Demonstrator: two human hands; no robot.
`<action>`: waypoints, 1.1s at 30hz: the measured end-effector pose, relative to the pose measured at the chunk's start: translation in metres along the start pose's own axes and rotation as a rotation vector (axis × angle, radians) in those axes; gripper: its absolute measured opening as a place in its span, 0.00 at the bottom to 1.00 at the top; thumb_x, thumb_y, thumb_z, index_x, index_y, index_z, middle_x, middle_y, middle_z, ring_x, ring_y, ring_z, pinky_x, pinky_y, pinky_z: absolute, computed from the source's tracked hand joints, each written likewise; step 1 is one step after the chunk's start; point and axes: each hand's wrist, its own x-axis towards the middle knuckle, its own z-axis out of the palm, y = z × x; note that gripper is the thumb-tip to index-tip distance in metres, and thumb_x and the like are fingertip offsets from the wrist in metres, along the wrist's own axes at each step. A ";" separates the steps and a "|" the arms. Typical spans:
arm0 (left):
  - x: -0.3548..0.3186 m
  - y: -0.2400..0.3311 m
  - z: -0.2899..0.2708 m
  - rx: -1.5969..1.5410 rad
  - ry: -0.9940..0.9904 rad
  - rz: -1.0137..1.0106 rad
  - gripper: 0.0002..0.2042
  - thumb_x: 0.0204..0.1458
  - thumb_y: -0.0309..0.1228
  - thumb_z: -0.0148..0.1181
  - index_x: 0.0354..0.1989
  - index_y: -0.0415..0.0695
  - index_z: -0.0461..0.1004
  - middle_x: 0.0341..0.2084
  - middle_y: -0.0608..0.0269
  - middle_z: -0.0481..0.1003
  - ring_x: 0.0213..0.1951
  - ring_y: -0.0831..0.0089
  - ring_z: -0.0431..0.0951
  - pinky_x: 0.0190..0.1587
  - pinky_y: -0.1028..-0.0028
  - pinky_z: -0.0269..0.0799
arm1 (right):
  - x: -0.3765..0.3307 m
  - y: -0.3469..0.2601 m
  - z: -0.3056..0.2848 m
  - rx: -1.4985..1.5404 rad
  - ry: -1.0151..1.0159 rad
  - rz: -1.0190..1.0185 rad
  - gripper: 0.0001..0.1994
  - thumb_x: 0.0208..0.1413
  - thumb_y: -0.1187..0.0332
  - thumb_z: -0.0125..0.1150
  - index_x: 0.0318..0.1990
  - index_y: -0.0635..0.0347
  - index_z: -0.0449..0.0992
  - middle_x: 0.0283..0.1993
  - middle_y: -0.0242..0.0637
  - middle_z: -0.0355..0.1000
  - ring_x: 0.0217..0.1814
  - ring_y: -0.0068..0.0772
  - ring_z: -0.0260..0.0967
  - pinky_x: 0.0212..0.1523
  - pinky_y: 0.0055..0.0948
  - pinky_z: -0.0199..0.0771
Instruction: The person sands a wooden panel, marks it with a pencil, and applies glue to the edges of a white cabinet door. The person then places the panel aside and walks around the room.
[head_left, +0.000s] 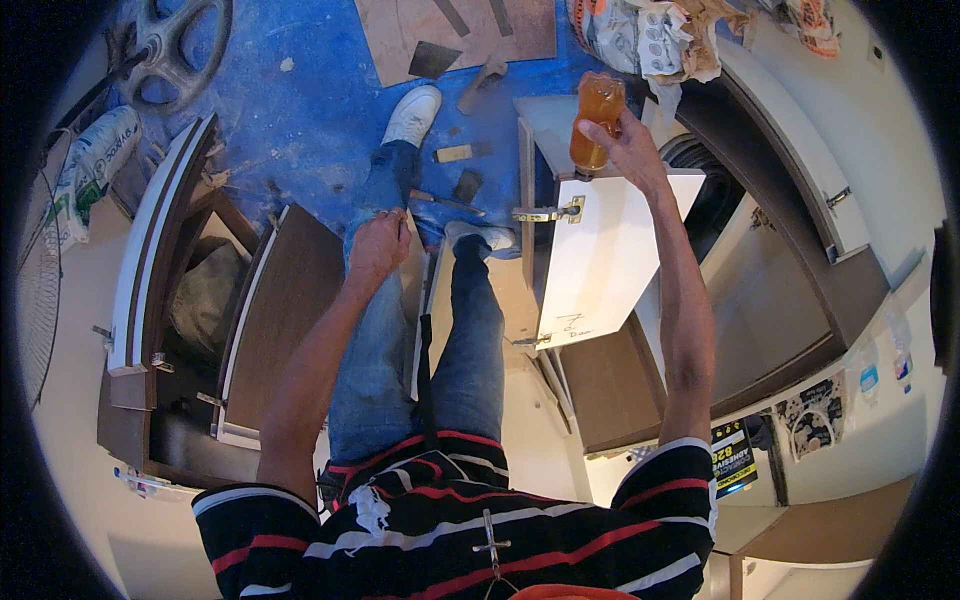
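My right hand (pixel 632 152) is wrapped around a clear plastic bottle (pixel 600 105) of amber liquid. The bottle's dark cap is at the end toward me, close to the edge of a white cabinet door (pixel 600 265) with metal hinges. Over my leg, my left hand (pixel 380 245) is closed in a fist; whatever it may hold is hidden. Just beyond it, a thin tool with a wooden handle (pixel 425 196) lies near my shoes.
Blue sheeting (pixel 300 90) covers the floor ahead, with small offcuts and a brown board (pixel 400 35). Open cabinet carcasses stand left (pixel 285 300) and right (pixel 780 280). A crumpled bag (pixel 665 40) sits far right, and a metal wheel-shaped base (pixel 180 55) far left.
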 end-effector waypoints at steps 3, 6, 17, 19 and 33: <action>-0.002 -0.003 0.004 -0.013 0.053 0.035 0.12 0.61 0.35 0.52 0.46 0.42 0.75 0.38 0.43 0.78 0.40 0.44 0.80 0.44 0.50 0.76 | 0.001 0.000 -0.003 0.009 -0.010 0.028 0.31 0.55 0.44 0.68 0.59 0.56 0.74 0.50 0.42 0.80 0.51 0.39 0.78 0.56 0.37 0.74; -0.002 -0.005 0.009 -0.016 0.072 0.054 0.12 0.60 0.36 0.52 0.45 0.42 0.76 0.38 0.42 0.78 0.39 0.43 0.80 0.44 0.50 0.76 | -0.001 -0.001 -0.017 -0.006 0.056 0.138 0.32 0.55 0.44 0.68 0.58 0.58 0.73 0.50 0.42 0.79 0.51 0.37 0.78 0.55 0.36 0.75; -0.004 0.000 0.003 0.031 0.050 0.022 0.12 0.59 0.34 0.52 0.47 0.41 0.75 0.37 0.47 0.79 0.39 0.49 0.81 0.44 0.54 0.77 | -0.006 -0.002 -0.032 -0.104 0.062 0.113 0.35 0.53 0.40 0.68 0.60 0.56 0.73 0.51 0.46 0.79 0.52 0.40 0.78 0.55 0.37 0.75; -0.003 -0.001 0.004 0.034 0.024 0.002 0.12 0.59 0.34 0.52 0.46 0.41 0.75 0.37 0.48 0.79 0.39 0.49 0.81 0.44 0.53 0.77 | -0.009 0.009 -0.059 0.005 0.111 0.135 0.34 0.55 0.42 0.67 0.59 0.59 0.72 0.51 0.40 0.77 0.50 0.35 0.77 0.53 0.35 0.75; -0.005 -0.007 0.007 -0.001 0.046 0.037 0.12 0.60 0.35 0.52 0.47 0.42 0.75 0.39 0.45 0.79 0.41 0.46 0.80 0.47 0.52 0.75 | -0.008 0.045 -0.074 0.543 0.159 0.418 0.32 0.54 0.43 0.69 0.57 0.57 0.73 0.51 0.36 0.76 0.51 0.31 0.76 0.49 0.36 0.78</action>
